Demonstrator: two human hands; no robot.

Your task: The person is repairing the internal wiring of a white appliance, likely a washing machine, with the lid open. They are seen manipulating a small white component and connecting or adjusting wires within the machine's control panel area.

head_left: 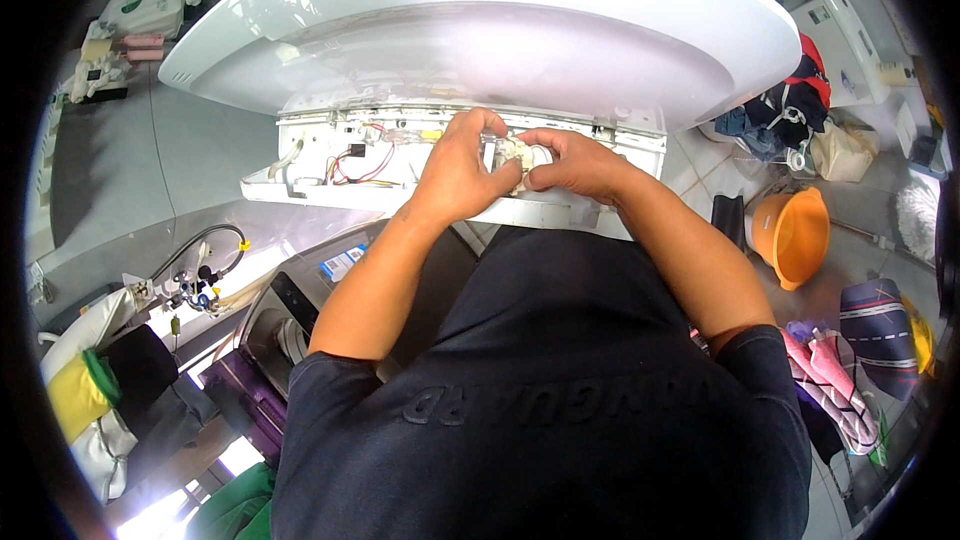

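A glossy white appliance panel (pixel 480 40) stands raised behind a white narrow housing (pixel 290 190), which holds red and black wires (pixel 355 165), a small black block and a yellow piece. My left hand (pixel 465 165) has its fingers curled round the left side of a cream plastic component (pixel 513 152) with a clear part, at the right half of the housing. My right hand (pixel 570 165) pinches the right side of the same component, thumb low and index finger curled on top. Much of the component is hidden by my fingers.
An orange basin (pixel 790 240) sits at right, near piled clothes (pixel 775 120) and pink cloths (pixel 830 380). A white lidded box (pixel 840 45) is at upper right. A hose with fittings (pixel 200 290), a dark metal appliance (pixel 315 275) and yellow-green cloth (pixel 80 390) lie at lower left.
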